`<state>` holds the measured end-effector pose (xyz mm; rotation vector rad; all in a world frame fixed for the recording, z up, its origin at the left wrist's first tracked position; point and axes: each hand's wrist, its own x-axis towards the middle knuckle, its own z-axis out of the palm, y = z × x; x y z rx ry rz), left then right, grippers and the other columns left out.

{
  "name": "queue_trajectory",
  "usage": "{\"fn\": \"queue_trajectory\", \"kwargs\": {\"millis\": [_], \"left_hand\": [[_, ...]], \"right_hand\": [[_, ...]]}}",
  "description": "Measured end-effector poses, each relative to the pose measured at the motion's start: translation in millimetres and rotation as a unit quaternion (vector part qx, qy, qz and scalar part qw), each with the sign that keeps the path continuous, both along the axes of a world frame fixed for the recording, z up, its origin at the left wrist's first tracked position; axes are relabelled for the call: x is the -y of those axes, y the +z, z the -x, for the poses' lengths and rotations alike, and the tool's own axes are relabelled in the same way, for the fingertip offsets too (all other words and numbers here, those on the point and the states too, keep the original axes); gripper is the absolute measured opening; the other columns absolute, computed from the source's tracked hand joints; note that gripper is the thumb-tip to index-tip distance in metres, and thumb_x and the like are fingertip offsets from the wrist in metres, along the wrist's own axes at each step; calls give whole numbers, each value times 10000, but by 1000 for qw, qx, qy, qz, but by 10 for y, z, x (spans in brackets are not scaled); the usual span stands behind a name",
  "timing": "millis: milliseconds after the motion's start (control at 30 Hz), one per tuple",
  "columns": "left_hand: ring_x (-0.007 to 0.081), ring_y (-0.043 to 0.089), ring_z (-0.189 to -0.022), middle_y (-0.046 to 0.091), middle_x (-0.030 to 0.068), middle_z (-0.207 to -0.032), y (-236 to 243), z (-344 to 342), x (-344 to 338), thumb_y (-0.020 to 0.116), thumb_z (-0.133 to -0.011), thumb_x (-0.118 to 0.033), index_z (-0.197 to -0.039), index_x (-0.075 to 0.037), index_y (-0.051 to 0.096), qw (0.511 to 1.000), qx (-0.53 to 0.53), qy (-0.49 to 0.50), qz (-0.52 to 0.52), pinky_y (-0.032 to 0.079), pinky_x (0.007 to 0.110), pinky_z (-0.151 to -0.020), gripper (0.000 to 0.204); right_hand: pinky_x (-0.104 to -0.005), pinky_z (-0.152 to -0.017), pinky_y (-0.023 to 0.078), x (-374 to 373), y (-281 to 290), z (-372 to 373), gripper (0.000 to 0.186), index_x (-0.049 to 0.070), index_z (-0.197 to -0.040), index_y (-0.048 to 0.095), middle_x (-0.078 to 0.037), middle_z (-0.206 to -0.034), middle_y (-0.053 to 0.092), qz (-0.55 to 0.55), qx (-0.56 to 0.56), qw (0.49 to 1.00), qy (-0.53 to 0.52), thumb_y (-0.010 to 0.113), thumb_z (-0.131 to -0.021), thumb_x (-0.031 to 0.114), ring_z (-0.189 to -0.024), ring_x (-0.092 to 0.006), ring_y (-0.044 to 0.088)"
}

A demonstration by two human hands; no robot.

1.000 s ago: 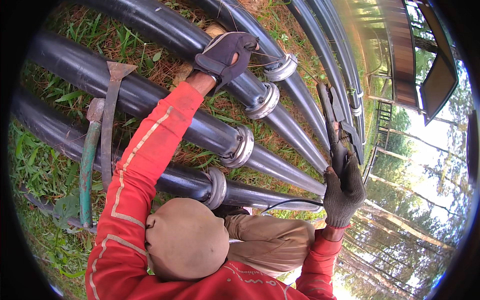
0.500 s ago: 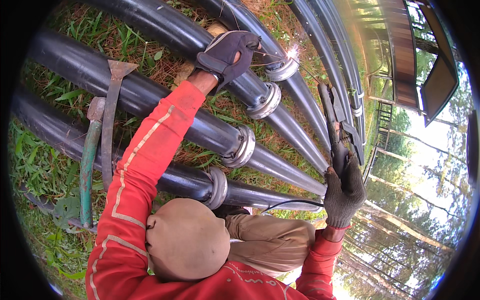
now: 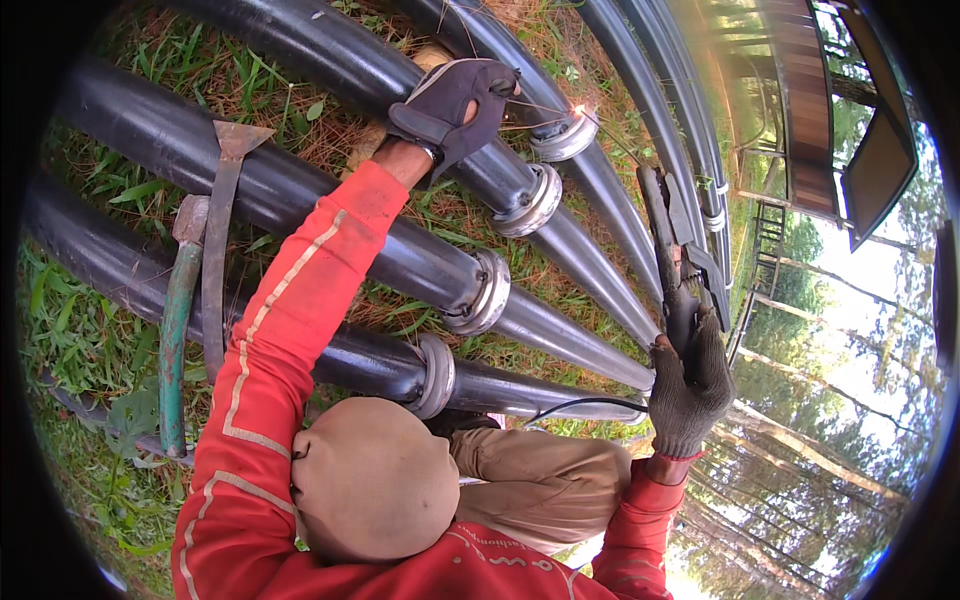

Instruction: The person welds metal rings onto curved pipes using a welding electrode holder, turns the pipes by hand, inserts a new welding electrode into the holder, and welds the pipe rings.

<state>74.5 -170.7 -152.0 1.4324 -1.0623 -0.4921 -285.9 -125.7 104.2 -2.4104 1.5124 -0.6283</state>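
Observation:
My left hand [image 3: 455,108], in a dark fingerless glove, is closed around thin metal rods [image 3: 535,105] above a black pipe. The rods run right toward a pale metal ring collar [image 3: 565,138] on the farther pipe. In a grey knit glove, my right hand [image 3: 692,388] grips a dark, worn welding electrode holder [image 3: 672,235]. A thin electrode [image 3: 615,142] reaches from its jaws to the collar's upper edge, where a small orange glow [image 3: 580,109] shows. Similar collars [image 3: 530,202] circle the nearer pipes.
Long black pipes [image 3: 260,190] lie side by side on grass. A green-handled hammer [image 3: 178,330] and a flared flat metal bar [image 3: 220,240] rest across them at left. My tan-trousered leg [image 3: 545,470] is bent below. A black cable [image 3: 580,404] runs near my right hand.
The bright white arc and sparks at the collar have shrunk to a small orange glow. Both hands stay nearly in place.

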Motion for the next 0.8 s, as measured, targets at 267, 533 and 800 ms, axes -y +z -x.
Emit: {"fn": "queue_trajectory", "kwargs": {"millis": [267,533,800], "left_hand": [[247,789,-1064,820,130,-1120,70,6,-31,643,-1047,-132,-1170,-31,798,1000,14,11,-4,601,373,-976,223],[237,793,-1064,826,127,-1121,-79,1,49,679,-1021,-100,-1170,-44,805,1000,7,19,23,606,369,-960,202],[284,782,-1012,810,153,-1083,-35,-6,29,669,-1031,-128,-1155,-38,806,999,-40,13,22,600,404,-921,205]], "right_hand": [[-356,-868,658,-13,-5,-51,546,-137,-1408,722,-228,-1234,831,0,-1,1000,4,862,-887,-51,-1020,-206,807],[-356,-866,658,-18,-6,-11,546,-137,-1412,717,-225,-1226,830,-3,-6,1000,0,858,-891,-51,-1014,-212,811],[-348,-909,643,9,32,-22,565,-138,-1439,699,-240,-1293,810,31,-92,994,48,841,-896,-70,-1093,-220,795]]}}
